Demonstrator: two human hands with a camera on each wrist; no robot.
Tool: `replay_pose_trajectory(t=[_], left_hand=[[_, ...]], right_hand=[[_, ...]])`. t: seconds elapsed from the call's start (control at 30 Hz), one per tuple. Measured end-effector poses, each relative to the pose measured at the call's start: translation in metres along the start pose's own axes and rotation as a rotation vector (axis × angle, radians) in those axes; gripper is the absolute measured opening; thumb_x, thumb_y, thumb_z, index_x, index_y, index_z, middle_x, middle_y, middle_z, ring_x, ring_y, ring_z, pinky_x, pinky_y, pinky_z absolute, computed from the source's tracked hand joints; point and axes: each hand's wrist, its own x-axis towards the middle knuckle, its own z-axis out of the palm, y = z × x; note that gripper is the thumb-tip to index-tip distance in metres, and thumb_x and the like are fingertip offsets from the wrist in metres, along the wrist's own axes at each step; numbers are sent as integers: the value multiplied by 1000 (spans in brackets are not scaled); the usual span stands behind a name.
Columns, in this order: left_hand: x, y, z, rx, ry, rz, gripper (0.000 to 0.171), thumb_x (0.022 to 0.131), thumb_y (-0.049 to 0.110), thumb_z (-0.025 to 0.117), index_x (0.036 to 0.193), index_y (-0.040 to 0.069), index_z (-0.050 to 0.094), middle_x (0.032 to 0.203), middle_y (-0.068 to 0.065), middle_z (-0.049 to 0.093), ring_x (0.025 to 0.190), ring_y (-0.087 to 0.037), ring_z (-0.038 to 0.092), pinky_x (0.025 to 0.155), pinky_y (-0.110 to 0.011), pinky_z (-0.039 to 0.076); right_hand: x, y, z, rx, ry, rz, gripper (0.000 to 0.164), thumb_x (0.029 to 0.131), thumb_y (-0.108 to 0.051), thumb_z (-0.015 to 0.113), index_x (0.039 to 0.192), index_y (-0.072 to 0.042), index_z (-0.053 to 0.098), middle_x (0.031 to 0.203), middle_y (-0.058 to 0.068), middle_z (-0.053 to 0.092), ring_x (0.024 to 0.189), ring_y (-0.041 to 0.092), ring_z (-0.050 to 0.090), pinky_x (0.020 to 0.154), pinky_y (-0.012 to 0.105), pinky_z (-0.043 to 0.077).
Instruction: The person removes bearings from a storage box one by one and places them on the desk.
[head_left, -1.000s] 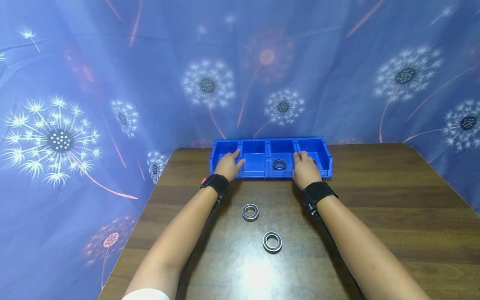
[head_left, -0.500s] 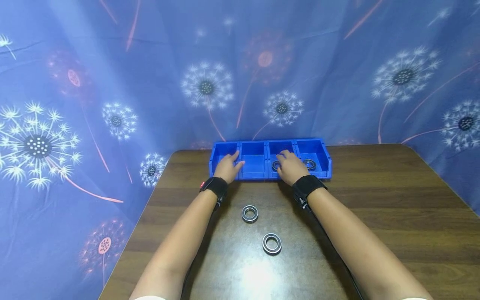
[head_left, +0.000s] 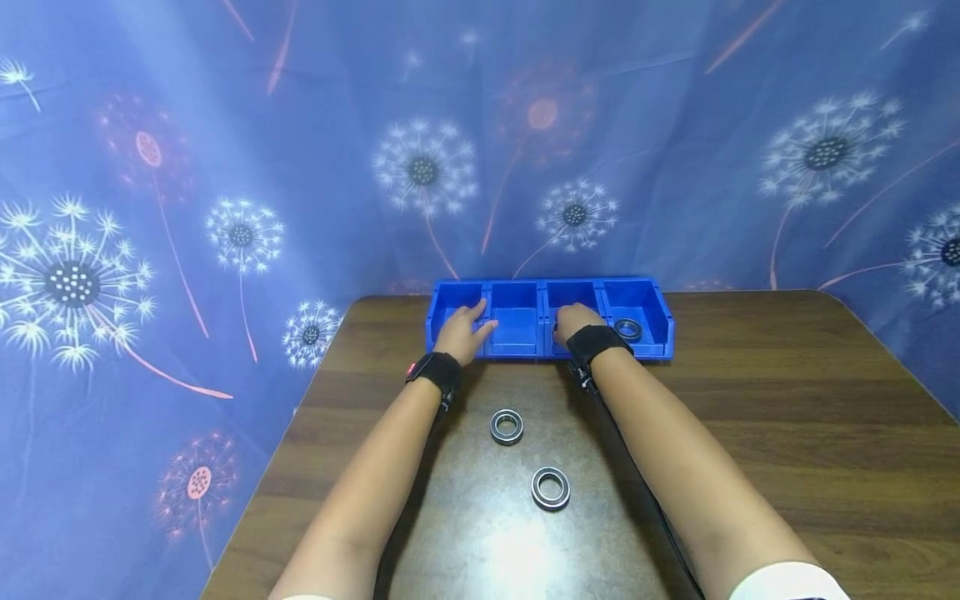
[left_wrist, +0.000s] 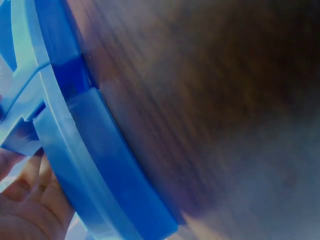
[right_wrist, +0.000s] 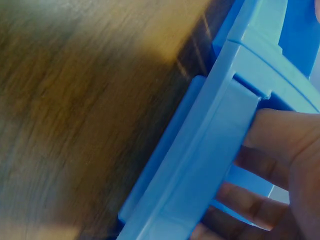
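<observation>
A row of joined blue bins (head_left: 516, 353) stands at the back of the table. My left hand (head_left: 460, 335) is over the leftmost compartment, thumb and forefinger spread; its fingers show behind the blue wall (left_wrist: 75, 145) in the left wrist view. My right hand (head_left: 576, 321) reaches down into the third compartment from the left and covers most of it. In the right wrist view its thumb and bent fingers (right_wrist: 250, 200) are inside the bin; I cannot tell if they hold anything. One ball bearing (head_left: 628, 339) lies in the rightmost compartment.
Two more ball bearings lie on the wooden table in front of the bins, one nearer bearing (head_left: 536, 490) and one farther bearing (head_left: 494, 427). A blue dandelion-print curtain (head_left: 337, 167) hangs right behind the bins. Cables run along both forearms.
My right hand has moved left from the fourth compartment into the third, and now hides the bearing seen there before. The fourth compartment's bearing has come into view. The left hand stays put.
</observation>
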Motion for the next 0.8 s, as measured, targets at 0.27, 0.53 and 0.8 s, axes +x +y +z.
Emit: replay_pose_trajectory(t=[0.27, 0.53, 0.8], left_hand=[[2, -1, -2, 0, -21, -38, 62, 107, 47, 56, 163, 26, 39, 167, -20, 38, 157, -37, 34, 128, -55, 28], [1, 7, -6, -53, -37, -43, 61, 108, 46, 56, 163, 27, 38, 168, -19, 36, 158, -38, 32, 127, -59, 28], [2, 2, -7, -31, -44, -60, 62, 107, 47, 56, 163, 28, 37, 169, -19, 35, 158, -37, 30, 128, -57, 27]], right_hand=[[10, 3, 8, -5, 49, -12, 37, 96, -15, 70, 125, 6, 68, 120, 29, 71, 116, 46, 67, 101, 58, 55], [0, 11, -10, 70, 92, -57, 41, 89, -13, 71, 124, 8, 67, 120, 31, 68, 116, 46, 63, 99, 59, 53], [-63, 7, -47, 148, 83, -195, 44, 89, -15, 76, 127, 5, 68, 119, 26, 70, 111, 40, 66, 97, 57, 54]])
